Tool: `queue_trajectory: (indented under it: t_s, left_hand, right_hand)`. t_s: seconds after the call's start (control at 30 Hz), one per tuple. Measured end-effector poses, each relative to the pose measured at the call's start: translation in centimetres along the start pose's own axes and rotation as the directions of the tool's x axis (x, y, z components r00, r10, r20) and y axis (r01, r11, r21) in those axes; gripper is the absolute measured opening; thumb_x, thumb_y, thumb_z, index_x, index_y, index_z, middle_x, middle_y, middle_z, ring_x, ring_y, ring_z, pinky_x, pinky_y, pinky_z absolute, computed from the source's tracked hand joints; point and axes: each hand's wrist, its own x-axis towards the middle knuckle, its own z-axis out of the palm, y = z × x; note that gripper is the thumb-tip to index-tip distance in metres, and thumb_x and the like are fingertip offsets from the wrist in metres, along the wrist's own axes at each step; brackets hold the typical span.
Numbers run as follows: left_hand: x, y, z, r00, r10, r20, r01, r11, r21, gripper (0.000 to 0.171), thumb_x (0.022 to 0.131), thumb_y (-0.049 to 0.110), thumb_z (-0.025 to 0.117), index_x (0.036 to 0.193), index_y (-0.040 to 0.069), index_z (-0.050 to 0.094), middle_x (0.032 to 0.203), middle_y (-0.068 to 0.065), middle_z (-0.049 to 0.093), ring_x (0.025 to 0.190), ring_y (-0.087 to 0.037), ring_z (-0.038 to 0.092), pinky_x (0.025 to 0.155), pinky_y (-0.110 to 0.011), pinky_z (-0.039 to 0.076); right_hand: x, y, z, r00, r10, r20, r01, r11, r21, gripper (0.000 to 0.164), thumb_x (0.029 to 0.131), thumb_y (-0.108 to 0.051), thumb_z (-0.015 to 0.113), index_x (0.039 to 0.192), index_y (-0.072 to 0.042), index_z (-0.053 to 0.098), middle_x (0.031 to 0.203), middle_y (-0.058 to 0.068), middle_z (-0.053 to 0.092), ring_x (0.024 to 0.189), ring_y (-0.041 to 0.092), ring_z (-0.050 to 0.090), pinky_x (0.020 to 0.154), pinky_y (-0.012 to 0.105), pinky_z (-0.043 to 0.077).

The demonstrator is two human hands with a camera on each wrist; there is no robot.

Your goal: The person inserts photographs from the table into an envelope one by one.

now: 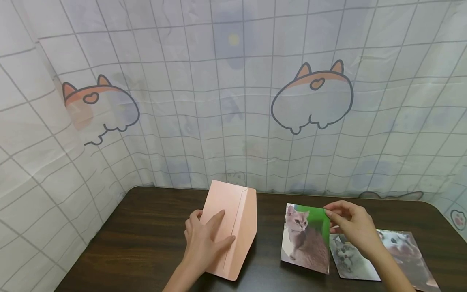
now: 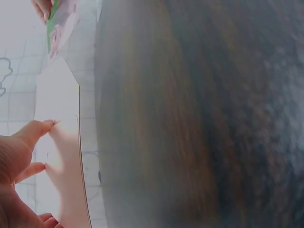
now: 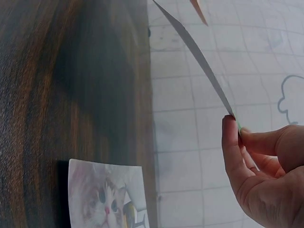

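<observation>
A pale pink envelope, its flap folded outward on the right, is tilted up over the middle of the table. My left hand grips it from the left side, with a thumb and a finger spread over its face. To the right, a photo card of a cat against a green background hangs by its upper right corner. The thumb and fingers of my right hand pinch that corner. From the right wrist view the card appears nearly edge-on, raised above the table.
On the dark wooden table, two more cat photo cards lie at the right: a kitten card partly under my right forearm, and a larger pale one beside it. A white gridded curtain with dog drawings hangs behind the table.
</observation>
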Motion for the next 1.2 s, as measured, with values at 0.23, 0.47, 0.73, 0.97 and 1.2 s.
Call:
queue_trajectory:
  t_s: [0.23,0.47,0.73,0.97,1.2]
  left_hand:
    - [0.2,0.4,0.1,1.0,-0.01,0.003,0.01,1.0,-0.003,0.064,0.078,0.035,0.091,0.137,0.02,0.071,0.143,-0.033,0.039,0.131,-0.048,0.036,0.099,-0.062,0.033]
    - [0.5,0.8,0.5,1.0,0.004,0.0,-0.004,1.0,0.016,0.064,0.077,0.032,0.092,0.136,0.019,0.072,0.141,-0.034,0.041,0.131,-0.048,0.036,0.099,-0.062,0.033]
    - [0.7,1.6,1.2,0.999,0.043,-0.017,-0.042,0.998,0.04,0.062,0.076,0.03,0.093,0.133,0.017,0.073,0.138,-0.035,0.042,0.128,-0.049,0.038,0.098,-0.063,0.035]
    - [0.5,2.1,1.6,0.998,0.046,-0.036,-0.044,0.998,0.043,0.061,0.075,0.031,0.094,0.131,0.018,0.074,0.137,-0.035,0.043,0.128,-0.049,0.039,0.098,-0.064,0.035]
    - [0.4,2.4,2.3,0.997,0.051,-0.066,-0.048,0.998,0.049,0.061,0.074,0.03,0.094,0.131,0.016,0.074,0.137,-0.035,0.043,0.126,-0.05,0.039,0.098,-0.064,0.035]
  right_hand:
    - [-0.1,-0.6,0.1,1.0,-0.016,0.002,0.016,1.0,0.007,0.026,0.103,-0.007,0.066,0.123,0.01,0.066,0.095,0.009,0.073,0.073,0.013,0.069,0.069,0.034,0.063]
    - [-0.1,-1.3,0.4,1.0,-0.029,0.005,0.029,0.999,0.016,0.026,0.104,-0.009,0.066,0.123,0.009,0.066,0.099,0.01,0.073,0.075,0.013,0.069,0.069,0.034,0.063]
    - [0.2,-1.8,0.8,1.0,-0.017,0.015,0.017,0.999,0.042,0.027,0.104,-0.008,0.065,0.123,0.011,0.066,0.097,0.008,0.073,0.075,0.013,0.069,0.069,0.032,0.063]
    - [0.1,-2.0,1.3,0.999,-0.017,0.035,0.015,0.998,0.063,0.027,0.103,-0.008,0.066,0.123,0.01,0.066,0.094,0.006,0.072,0.075,0.013,0.067,0.068,0.031,0.062]
    - [0.0,-2.5,1.8,0.999,-0.011,0.033,0.009,0.997,0.075,0.026,0.103,-0.007,0.066,0.122,0.01,0.066,0.094,0.008,0.072,0.075,0.015,0.067,0.069,0.032,0.062]
